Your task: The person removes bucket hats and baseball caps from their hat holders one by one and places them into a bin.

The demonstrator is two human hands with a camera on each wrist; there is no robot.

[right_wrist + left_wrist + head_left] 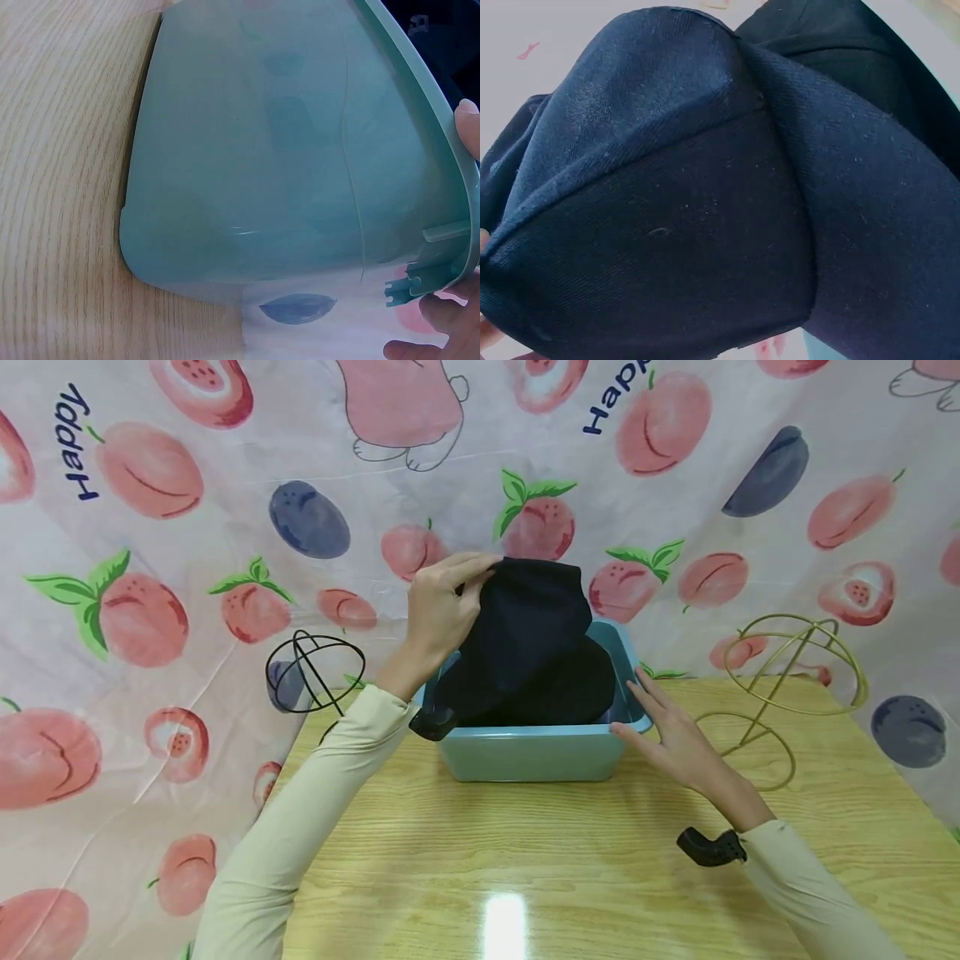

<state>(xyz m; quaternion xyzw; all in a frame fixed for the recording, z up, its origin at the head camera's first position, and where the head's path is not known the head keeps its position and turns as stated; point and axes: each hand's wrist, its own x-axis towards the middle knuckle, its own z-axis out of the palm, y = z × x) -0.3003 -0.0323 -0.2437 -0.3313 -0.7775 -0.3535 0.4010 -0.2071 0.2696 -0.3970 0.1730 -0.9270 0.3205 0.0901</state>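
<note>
My left hand (444, 606) pinches the upper left edge of a dark navy fabric hat (536, 602), raised above a light blue plastic bin (536, 752). Seams and a broad curved flap of the hat (660, 217) fill the left wrist view; only bits of fingers show at its left edge. Below it, more black fabric (562, 689) lies in the bin; its exact form is hidden. My right hand (678, 743) touches the bin's near right corner with spread, fairly straight fingers. From the right wrist, the bin's outer wall (285, 150) shows, with fingertips at its rim.
A black wire stand (315, 672) is left of the bin. To its right, a gold wire stand (780, 693) stands close to my right hand. The wooden table (465, 860) meets a fruit-printed cloth (247, 535) behind and at the left.
</note>
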